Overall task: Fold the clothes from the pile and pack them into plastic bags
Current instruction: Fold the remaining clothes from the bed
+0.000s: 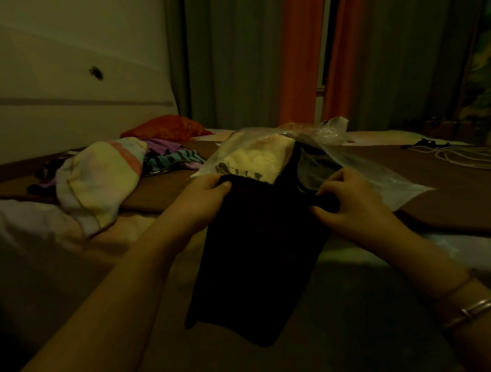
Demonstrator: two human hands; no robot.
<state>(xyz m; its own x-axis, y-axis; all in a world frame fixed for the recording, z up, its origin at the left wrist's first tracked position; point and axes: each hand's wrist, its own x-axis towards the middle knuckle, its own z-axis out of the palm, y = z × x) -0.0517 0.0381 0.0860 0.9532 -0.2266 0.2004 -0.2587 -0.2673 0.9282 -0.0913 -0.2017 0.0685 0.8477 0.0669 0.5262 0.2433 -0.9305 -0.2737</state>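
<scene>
**Hands feeding a dark garment into a clear bag**

Fingers of our left hand (209, 188) curl over the top left corner of the folded black garment (258, 258), and our right hand (348, 198) pinches its top right edge. Its upper end sits at the mouth of the clear plastic bag (354, 171) lying on the bed (459, 198), which already holds a pale yellow garment (254, 161). Unfolded clothes (105, 179) are heaped toward the bed's left edge.
</scene>
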